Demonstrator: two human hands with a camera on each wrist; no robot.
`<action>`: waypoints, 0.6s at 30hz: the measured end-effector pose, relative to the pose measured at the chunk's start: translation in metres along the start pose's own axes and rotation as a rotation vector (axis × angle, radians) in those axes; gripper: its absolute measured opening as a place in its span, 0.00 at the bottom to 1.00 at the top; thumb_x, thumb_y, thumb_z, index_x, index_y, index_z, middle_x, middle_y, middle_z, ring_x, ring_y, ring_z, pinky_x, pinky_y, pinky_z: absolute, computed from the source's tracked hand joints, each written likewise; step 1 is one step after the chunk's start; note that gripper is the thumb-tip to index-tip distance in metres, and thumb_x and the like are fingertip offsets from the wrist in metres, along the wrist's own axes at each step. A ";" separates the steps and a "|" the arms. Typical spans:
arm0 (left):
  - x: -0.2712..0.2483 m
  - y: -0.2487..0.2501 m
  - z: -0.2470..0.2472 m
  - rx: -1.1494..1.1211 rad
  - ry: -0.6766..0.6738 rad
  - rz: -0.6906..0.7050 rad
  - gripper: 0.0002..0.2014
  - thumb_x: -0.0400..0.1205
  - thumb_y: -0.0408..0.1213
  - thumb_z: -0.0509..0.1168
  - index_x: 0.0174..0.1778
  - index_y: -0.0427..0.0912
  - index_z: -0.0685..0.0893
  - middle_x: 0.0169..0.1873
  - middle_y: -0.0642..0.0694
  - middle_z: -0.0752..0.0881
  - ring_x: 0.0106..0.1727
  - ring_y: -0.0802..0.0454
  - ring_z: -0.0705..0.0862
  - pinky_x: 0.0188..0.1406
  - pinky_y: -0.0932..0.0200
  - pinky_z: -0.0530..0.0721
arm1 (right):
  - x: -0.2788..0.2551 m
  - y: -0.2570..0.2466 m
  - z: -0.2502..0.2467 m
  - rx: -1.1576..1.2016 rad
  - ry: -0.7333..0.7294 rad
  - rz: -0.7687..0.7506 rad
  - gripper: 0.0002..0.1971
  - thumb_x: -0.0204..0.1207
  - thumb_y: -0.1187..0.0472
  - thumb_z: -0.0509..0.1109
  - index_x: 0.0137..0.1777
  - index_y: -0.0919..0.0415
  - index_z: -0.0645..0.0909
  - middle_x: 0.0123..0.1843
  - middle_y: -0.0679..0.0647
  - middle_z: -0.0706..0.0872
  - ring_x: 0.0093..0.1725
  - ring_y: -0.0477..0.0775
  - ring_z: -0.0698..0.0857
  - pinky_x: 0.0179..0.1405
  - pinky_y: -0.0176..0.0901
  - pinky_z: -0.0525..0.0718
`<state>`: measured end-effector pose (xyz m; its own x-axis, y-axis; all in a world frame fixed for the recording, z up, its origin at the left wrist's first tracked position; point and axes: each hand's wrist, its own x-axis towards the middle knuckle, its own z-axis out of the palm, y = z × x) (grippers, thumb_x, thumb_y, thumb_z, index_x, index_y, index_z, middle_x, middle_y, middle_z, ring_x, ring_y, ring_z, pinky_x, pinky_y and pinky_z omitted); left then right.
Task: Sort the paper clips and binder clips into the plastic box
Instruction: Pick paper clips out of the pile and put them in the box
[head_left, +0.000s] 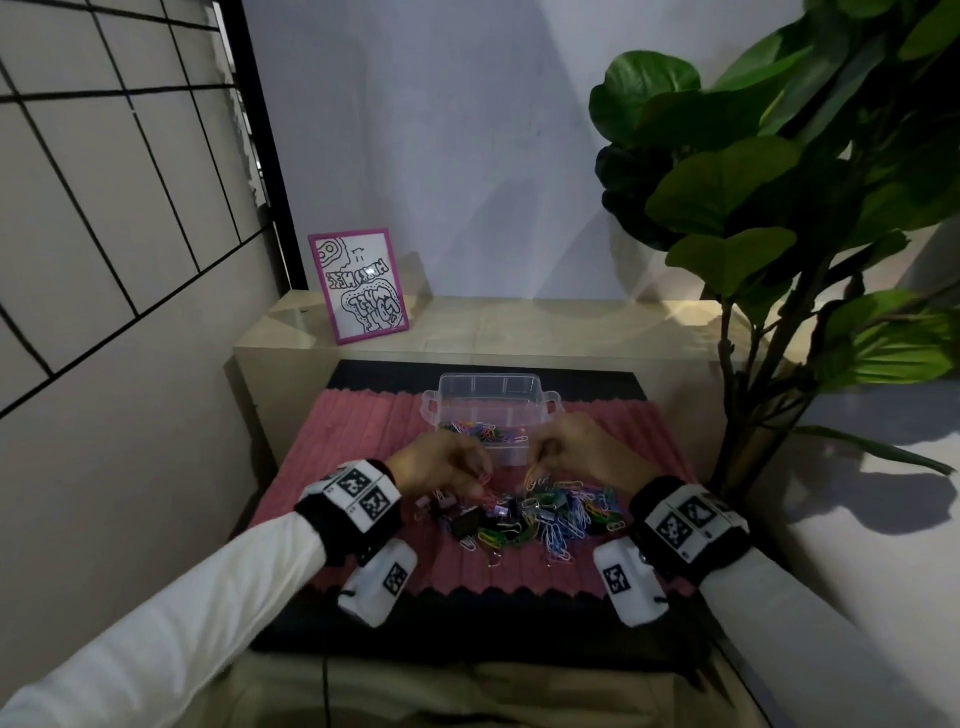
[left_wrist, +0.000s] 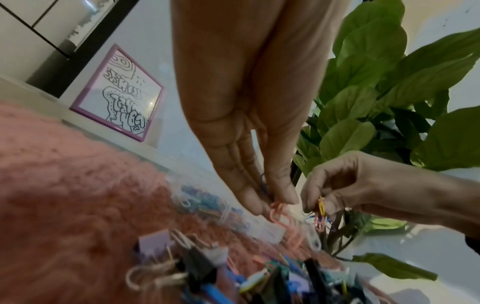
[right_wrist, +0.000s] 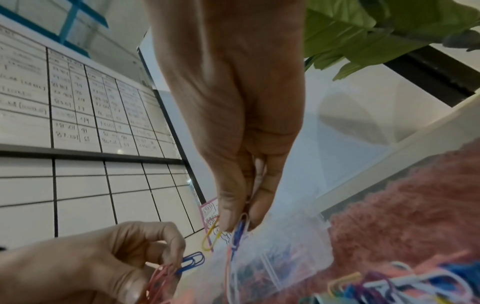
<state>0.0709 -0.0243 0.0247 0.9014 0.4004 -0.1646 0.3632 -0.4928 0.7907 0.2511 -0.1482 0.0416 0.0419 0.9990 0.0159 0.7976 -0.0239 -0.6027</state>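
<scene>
A clear plastic box (head_left: 540, 402) stands at the far side of a pink mat, with coloured paper clips (head_left: 485, 434) in its front compartment. In front of it lies a mixed pile of paper clips (head_left: 563, 512) and black binder clips (head_left: 465, 525). My left hand (head_left: 480, 480) pinches pink and blue paper clips (left_wrist: 279, 211) just above the pile's left side. Beside it, my right hand (head_left: 540, 460) pinches a small bunch of clips, with a yellow one (right_wrist: 211, 236) and a blue one (right_wrist: 239, 232) hanging from the fingertips (right_wrist: 228, 222). Both hands hover near the box's front edge.
The pink ribbed mat (head_left: 332, 447) lies on a black surface. A framed drawing (head_left: 358, 286) leans on a beige ledge behind. A large leafy plant (head_left: 779, 208) stands at the right, and a tiled wall (head_left: 104, 208) closes the left.
</scene>
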 end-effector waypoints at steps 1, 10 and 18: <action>-0.002 0.000 -0.004 -0.013 0.011 0.010 0.11 0.71 0.27 0.73 0.42 0.47 0.82 0.34 0.52 0.84 0.31 0.65 0.83 0.34 0.70 0.82 | 0.000 0.000 -0.002 0.055 0.022 0.001 0.02 0.71 0.73 0.71 0.40 0.71 0.86 0.38 0.61 0.90 0.33 0.38 0.87 0.32 0.18 0.77; -0.005 0.001 -0.031 -0.108 0.024 0.028 0.13 0.73 0.20 0.67 0.42 0.44 0.84 0.36 0.48 0.86 0.33 0.60 0.88 0.37 0.65 0.87 | -0.005 0.007 -0.006 0.264 0.066 0.045 0.01 0.70 0.71 0.73 0.40 0.69 0.85 0.34 0.52 0.88 0.33 0.36 0.87 0.36 0.27 0.82; 0.013 0.008 -0.043 0.122 0.145 0.036 0.11 0.71 0.25 0.71 0.46 0.42 0.87 0.37 0.52 0.87 0.33 0.73 0.84 0.37 0.75 0.81 | -0.019 0.021 0.004 0.233 0.023 0.123 0.02 0.70 0.70 0.74 0.40 0.63 0.85 0.33 0.50 0.88 0.30 0.41 0.85 0.32 0.31 0.84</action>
<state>0.0751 0.0098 0.0546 0.8742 0.4835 -0.0441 0.3653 -0.5952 0.7157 0.2647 -0.1676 0.0259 0.1453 0.9880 -0.0522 0.6259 -0.1327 -0.7686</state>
